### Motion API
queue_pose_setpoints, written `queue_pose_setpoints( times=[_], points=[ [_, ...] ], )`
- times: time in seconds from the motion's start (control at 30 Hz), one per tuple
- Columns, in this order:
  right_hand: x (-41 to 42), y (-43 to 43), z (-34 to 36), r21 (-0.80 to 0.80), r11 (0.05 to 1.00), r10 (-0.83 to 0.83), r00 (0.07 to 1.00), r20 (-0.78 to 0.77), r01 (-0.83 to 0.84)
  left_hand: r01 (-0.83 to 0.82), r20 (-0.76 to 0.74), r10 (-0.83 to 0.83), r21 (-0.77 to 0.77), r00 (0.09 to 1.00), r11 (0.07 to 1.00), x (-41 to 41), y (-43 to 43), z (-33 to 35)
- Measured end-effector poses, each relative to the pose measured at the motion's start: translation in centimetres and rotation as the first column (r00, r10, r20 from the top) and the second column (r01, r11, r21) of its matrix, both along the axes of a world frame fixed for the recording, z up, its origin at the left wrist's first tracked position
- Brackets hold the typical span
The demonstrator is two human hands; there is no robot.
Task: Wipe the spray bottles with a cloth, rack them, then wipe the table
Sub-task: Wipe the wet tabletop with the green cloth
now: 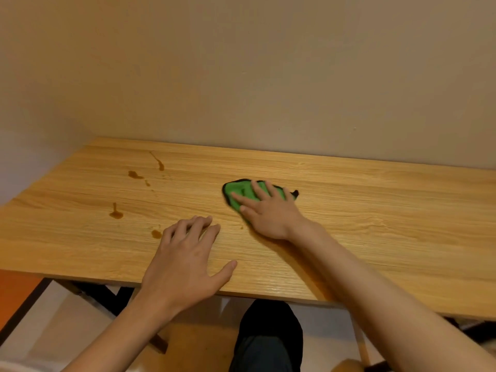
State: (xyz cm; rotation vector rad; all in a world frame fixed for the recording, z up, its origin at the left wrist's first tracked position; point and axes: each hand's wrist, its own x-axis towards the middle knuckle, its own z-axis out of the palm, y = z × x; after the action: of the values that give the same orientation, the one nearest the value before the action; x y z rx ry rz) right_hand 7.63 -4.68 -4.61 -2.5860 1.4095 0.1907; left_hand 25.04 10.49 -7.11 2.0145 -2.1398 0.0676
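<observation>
Head view: right hand (271,210) presses flat, fingers spread, on green cloth (237,193) mid-counter (375,224); left hand (185,264) rests palm-down, holding nothing, near front edge. Brown spills (116,214) dot counter's left side.

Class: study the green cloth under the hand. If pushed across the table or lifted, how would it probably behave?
Probably floppy: the cloth lies crumpled flat under the right hand, so lifted it would likely droop. Pushed, it should slide easily on the smooth table, perhaps bunching at its edges. It looks thin, so likely light.
</observation>
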Motion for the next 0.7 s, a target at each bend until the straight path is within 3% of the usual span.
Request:
queue_pose_setpoints(
  times=[0.1, 0.2, 0.4, 0.5, 0.57, 0.7],
  points=[
    [0.6, 3.6, -0.6, -0.035, 0.992, 0.126, 0.992, 0.031, -0.125, 0.001, 0.017, -0.001, -0.002, 1.0, 1.0, -0.1, 0.2, -0.1],
    [-3.3, 3.2, -0.6, -0.026, 0.994, 0.104, 0.992, 0.077, -0.102, 0.004, 0.024, -0.004, 0.016, 1.0, 1.0, 0.0, 0.2, -0.1],
    [-14.5, -1.5, 0.0, -0.007, 0.952, -0.305, 0.952, 0.021, 0.305, 0.009, 0.036, -0.009, 0.018, 0.999, 1.0, -0.1, 0.3, 0.0],
    [-14.4, -1.0, 0.2, -0.034, 0.896, -0.444, 0.896, -0.002, 0.443, 0.003, 0.037, -0.005, 0.035, 0.999, 0.999, -0.1, 0.5, 0.2],
    [-11.2, 1.0, 0.2, -0.017, 0.917, -0.399, 0.917, 0.016, 0.399, 0.001, 0.027, -0.002, 0.035, 1.0, 0.999, -0.1, 0.5, 0.3],
    [-4.3, 7.4, -0.2, -0.034, 0.993, -0.113, 0.991, 0.066, 0.115, -0.004, 0.016, 0.004, 0.032, 1.0, 0.999, -0.2, 0.5, 0.6]
  ],
)
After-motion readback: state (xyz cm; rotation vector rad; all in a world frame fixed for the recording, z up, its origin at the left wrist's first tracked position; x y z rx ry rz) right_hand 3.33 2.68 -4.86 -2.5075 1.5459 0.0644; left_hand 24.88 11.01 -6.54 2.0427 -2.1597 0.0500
